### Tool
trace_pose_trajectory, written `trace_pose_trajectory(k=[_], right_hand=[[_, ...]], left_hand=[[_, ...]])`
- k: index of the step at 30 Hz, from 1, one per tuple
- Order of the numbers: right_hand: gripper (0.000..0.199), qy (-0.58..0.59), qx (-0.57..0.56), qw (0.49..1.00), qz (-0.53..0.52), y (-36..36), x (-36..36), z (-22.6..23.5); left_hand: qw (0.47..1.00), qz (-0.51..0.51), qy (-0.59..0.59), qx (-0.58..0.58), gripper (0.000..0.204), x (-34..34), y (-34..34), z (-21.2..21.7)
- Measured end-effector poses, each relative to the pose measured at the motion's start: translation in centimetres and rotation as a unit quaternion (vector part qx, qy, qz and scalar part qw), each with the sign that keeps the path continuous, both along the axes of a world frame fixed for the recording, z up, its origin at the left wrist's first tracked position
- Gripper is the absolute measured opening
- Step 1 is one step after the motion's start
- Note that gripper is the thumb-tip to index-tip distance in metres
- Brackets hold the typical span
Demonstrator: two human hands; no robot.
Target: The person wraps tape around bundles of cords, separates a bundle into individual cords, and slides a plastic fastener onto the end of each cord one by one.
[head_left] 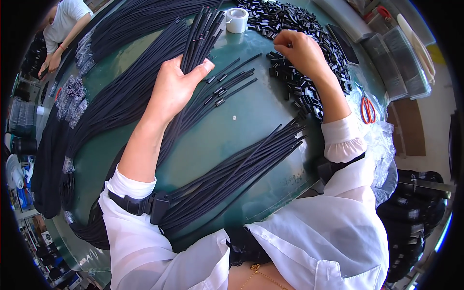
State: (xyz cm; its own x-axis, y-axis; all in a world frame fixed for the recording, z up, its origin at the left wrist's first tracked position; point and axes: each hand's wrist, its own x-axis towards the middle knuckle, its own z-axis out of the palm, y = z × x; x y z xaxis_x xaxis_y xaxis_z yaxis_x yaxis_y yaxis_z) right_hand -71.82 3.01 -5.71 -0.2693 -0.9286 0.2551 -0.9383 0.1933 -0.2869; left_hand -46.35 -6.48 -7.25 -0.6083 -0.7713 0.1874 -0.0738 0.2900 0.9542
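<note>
A bundle of thin black cables stands up out of my left hand, which is wrapped round it just below the ends. My right hand hovers over a heap of small black tube-like pieces, its fingers curled together; whether a piece is between them is hidden. Below my left hand, several loose cables lie with short black sleeves near their tips. Another bunch of black cables rests nearer to me, its ends pointing right toward the heap.
A white roll of tape stands beside the heap. Long tied cable bundles cover the table's left side. To the right are a dark flat device, clear plastic boxes, red-handled scissors and plastic film. Another person works far left.
</note>
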Motion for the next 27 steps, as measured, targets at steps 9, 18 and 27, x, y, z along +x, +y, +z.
trace_pose_trajectory(k=[9, 18, 27], right_hand=[[0.016, 0.040, 0.059, 0.997, -0.008, -0.7, 0.1, -0.2], [0.017, -0.622, -0.097, 0.770, 0.104, -0.1, 6.5, 1.7], [0.018, -0.565, -0.041, 0.810, 0.152, 0.2, 9.7, -0.2]], left_hand=[[0.981, -0.058, 0.001, 0.185, 0.017, 0.8, 0.9, 2.4], [0.981, -0.047, -0.005, 0.189, 0.016, 0.7, 1.4, 2.6], [0.977, -0.074, 0.010, 0.201, 0.021, 0.7, 1.2, 2.4]])
